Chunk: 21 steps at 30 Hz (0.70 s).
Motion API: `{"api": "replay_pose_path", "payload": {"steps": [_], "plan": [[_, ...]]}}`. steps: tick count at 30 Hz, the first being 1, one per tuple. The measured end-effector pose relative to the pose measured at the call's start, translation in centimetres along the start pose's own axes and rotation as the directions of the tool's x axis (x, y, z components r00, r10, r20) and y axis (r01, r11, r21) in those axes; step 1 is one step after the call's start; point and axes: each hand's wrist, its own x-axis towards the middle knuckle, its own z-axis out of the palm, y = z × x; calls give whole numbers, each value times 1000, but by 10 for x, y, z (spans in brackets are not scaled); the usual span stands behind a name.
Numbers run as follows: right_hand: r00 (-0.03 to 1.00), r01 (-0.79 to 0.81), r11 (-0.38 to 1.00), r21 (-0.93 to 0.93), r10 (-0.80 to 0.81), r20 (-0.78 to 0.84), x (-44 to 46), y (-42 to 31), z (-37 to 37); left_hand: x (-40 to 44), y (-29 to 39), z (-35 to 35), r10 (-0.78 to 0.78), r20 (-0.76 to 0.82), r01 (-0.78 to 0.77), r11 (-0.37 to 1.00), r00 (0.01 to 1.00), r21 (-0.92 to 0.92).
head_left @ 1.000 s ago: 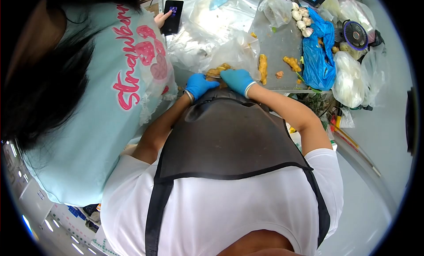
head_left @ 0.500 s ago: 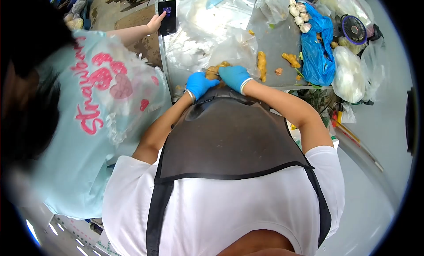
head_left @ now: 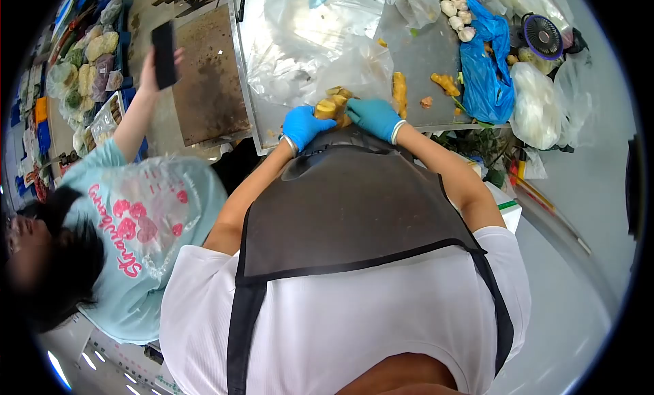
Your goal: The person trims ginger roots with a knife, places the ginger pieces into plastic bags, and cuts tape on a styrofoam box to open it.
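My left hand (head_left: 306,126), in a blue glove, is closed on a knobbly piece of ginger (head_left: 325,109) at the table's near edge, with a pale yellow face turned toward me. My right hand (head_left: 375,117), in a teal glove, is beside it with its fingers curled together. What those fingers hold is too small and hidden to make out. More ginger lies between and just behind the hands. To the right lie a long ginger root (head_left: 400,94) and a branched ginger root (head_left: 446,83).
A clear plastic sheet (head_left: 286,47) covers the metal table's left part. At right are garlic bulbs (head_left: 458,14), a blue plastic bag (head_left: 485,74), a small fan (head_left: 543,35) and white plastic bags (head_left: 535,109). A person (head_left: 146,224) at left holds a phone (head_left: 164,54).
The person at left has moved away from the table and lifted the phone off its edge. My hands are slightly farther apart, and the ginger's pale face now shows by my left hand.
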Motion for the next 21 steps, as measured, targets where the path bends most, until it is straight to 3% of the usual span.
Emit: {"api": "replay_pose_path", "payload": {"steps": [5,8,11,14,17,21], "plan": [[976,11,993,-115,14,216,-7,-23,-19,1,1,-1,-2,3,2,1000,1000,12],[989,-51,973,-226,81,124,-5,-36,-9,2,1,1,6,16,-6,1000,1000,-20],[986,-82,966,-244,114,118,6,-40,-2,2,4,-1,19,33,-21,998,999,61],[988,-121,959,-255,142,67,19,-42,5,1,6,-4,-11,43,13,999,999,-49],[988,-151,980,-125,155,21,20,-22,24,1,10,-8,5,40,-4,999,999,-37],[946,-315,945,85,320,-57,15,-20,35,7,-1,3,12,22,-12,1000,1000,-16]]}}
